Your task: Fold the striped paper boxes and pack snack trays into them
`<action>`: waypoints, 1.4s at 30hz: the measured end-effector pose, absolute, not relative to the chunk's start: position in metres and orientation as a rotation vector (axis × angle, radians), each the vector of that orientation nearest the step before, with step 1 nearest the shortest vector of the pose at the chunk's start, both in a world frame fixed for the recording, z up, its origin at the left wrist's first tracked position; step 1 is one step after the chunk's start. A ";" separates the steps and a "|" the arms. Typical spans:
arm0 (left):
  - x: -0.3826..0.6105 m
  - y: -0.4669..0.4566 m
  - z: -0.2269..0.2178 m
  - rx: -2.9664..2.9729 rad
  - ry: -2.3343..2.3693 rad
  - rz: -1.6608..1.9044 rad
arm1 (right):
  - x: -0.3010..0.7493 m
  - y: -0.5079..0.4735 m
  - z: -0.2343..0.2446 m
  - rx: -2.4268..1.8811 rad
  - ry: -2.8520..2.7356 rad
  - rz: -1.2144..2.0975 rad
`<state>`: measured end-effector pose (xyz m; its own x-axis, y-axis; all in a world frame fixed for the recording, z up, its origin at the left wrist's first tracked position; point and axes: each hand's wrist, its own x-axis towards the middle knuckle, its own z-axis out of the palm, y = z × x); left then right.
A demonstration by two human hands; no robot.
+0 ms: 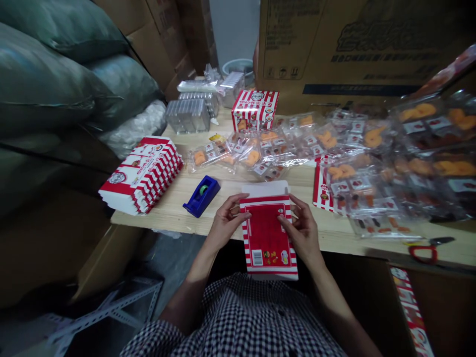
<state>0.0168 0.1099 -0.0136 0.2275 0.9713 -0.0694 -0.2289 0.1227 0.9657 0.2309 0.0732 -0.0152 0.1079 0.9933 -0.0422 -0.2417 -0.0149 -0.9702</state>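
Observation:
A flat red and white striped carton with a white flap on top is held over the near edge of the wooden table. My left hand grips its left edge, thumb on the printed face. My right hand grips its right edge the same way. A blue tape dispenser lies on the table just left of my left hand. A stack of flat striped cartons sits at the table's left end.
Clear bags of orange toy pieces cover the middle and right of the table. An assembled striped box and clear plastic trays stand at the back. Red-handled scissors lie at the right front. Large cardboard boxes rise behind.

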 end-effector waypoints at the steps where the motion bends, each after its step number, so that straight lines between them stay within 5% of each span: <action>1: 0.017 0.113 -0.017 1.060 0.917 1.074 | 0.231 0.075 -0.019 -1.106 -0.923 1.259; 12: 0.026 0.130 -0.090 0.973 1.046 1.088 | 0.223 0.084 -0.094 -1.139 -0.835 1.288; 26: 0.016 0.128 -0.043 1.049 1.000 1.055 | 0.237 0.091 -0.056 -1.117 -0.921 1.237; 42: 0.007 0.137 -0.067 1.030 0.959 0.866 | 0.265 0.111 -0.075 -1.171 -1.072 1.419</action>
